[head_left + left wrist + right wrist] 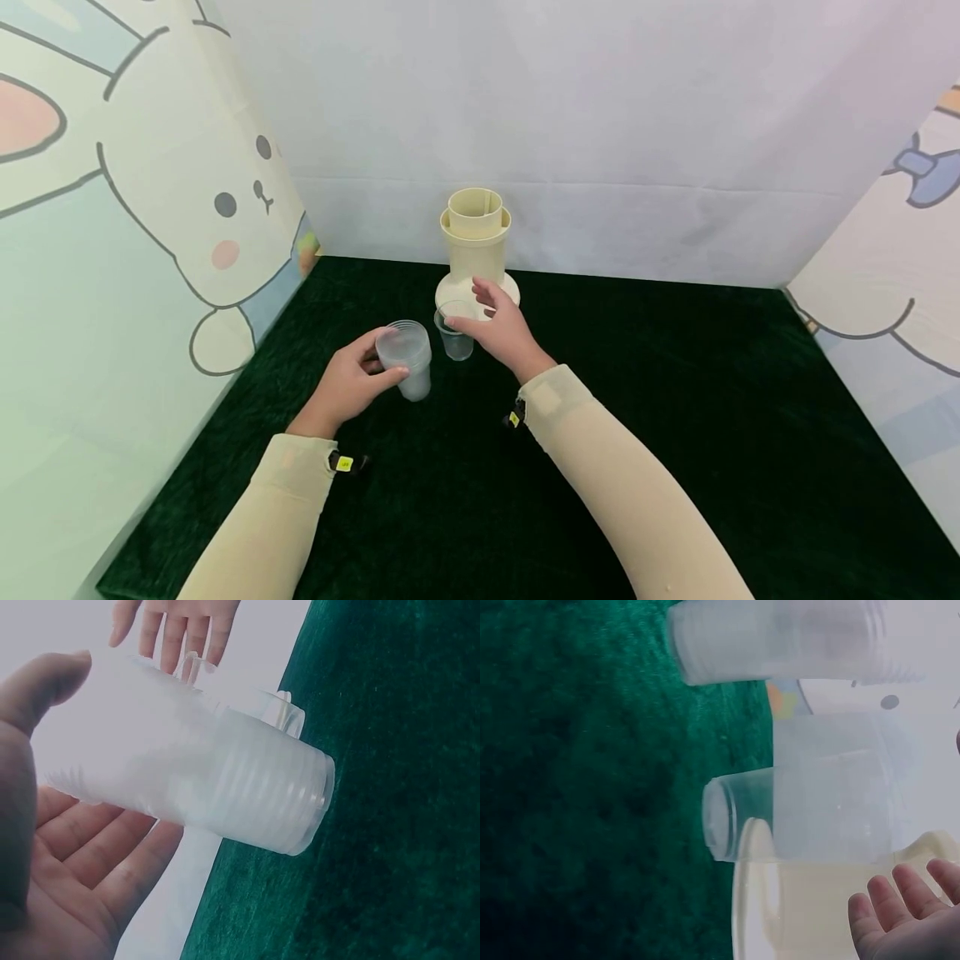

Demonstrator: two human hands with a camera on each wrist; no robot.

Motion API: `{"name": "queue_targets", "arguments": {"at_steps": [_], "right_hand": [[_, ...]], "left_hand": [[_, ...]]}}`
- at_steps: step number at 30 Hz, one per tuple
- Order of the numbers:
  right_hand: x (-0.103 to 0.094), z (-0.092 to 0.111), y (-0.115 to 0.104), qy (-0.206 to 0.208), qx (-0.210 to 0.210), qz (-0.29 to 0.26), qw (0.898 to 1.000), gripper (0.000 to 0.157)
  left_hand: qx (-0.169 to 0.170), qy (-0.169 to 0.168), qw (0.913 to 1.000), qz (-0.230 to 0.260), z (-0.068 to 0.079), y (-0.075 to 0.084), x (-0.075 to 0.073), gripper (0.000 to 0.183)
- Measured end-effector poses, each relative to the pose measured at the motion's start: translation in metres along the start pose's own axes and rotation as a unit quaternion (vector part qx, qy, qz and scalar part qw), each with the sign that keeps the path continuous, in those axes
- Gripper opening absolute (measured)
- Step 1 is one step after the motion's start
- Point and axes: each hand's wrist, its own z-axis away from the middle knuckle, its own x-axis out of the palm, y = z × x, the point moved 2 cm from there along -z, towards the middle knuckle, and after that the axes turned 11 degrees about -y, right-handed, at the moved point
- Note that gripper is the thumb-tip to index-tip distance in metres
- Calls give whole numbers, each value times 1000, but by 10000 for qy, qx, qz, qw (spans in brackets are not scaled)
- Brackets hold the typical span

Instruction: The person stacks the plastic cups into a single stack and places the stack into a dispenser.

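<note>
A stack of clear plastic cups (413,379) is in my left hand (343,390), gripped between the thumb on the near side and the fingers on the far side. Its several nested rims show as rings in the right wrist view. Just right of the stack is a single clear plastic cup (457,345), upright in the head view. My right hand (512,335) is beside this cup, thumb overlapping its rim and fingers spread loosely. In the right wrist view those fingers (889,904) are extended and apart from the single cup (817,810).
Behind the single cup stands a cream plastic holder (477,262) with a wide round base and nested tubes on top. Dark green cloth (675,433) covers the table. A white curtain (600,125) hangs at the back, and cartoon-printed panels (165,233) flank the sides.
</note>
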Motion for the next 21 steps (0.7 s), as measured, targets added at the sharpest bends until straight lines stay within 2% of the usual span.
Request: {"name": "queue_targets", "arguments": {"at_steps": [7,21], "right_hand": [[5,-3,8,-38,-170,-1,9998,87],[14,-4,17,-114,360,196,9991,93]], "left_hand": [[15,-7,10000,-11,0,2,0,70],[-14,-31,10000,-1,0,2,0,70]]}}
